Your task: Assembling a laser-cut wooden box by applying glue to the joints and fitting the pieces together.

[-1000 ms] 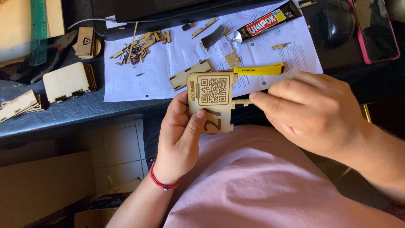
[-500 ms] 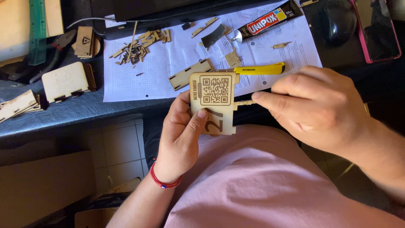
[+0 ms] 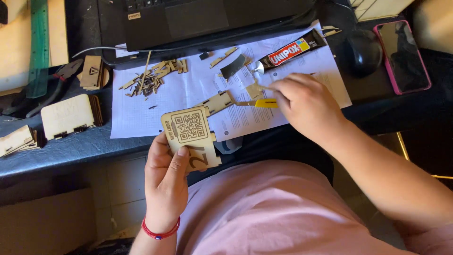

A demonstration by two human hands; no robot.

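Note:
My left hand holds up a flat wooden plaque, engraved with a square code pattern and cut-out numerals, just in front of the desk edge. My right hand reaches over a white paper sheet, fingers pinched on what looks like a thin stick whose tip touches a small wood scrap. A yellow-handled knife lies on the paper, partly under that hand. A slotted wooden strip lies between the plaque and the knife.
A glue tube and a pile of wood offcuts lie on the paper. Behind are a laptop, a mouse and a pink-cased phone. Wooden boxes, pliers and a green ruler sit at the left.
My right hand has left the plaque's edge and moved forward over the paper to the wood scrap. My left hand still holds the plaque, now lower in view.

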